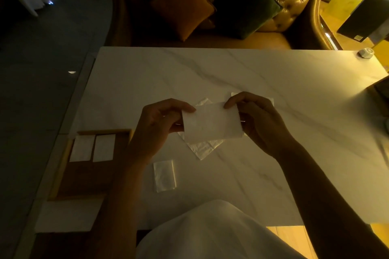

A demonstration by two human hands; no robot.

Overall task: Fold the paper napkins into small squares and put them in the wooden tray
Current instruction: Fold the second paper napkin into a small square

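Observation:
I hold a white paper napkin (211, 124), folded to a rectangle, above the marble table (263, 82). My left hand (156, 125) pinches its left edge and my right hand (255, 121) pinches its right edge. Under it lies a crinkled clear plastic wrapper (203, 149). Behind my right hand a flat white napkin (270, 100) shows partly. The wooden tray (84, 178) sits at the table's left, with two folded white napkins (82, 148) (104, 147) side by side at its far end.
A small clear plastic sleeve (164, 175) lies near the table's front. A small round white object (365, 52) sits at the far right corner. A tufted sofa with cushions (183, 2) stands beyond the table. A dark object (381, 88) is at the right edge.

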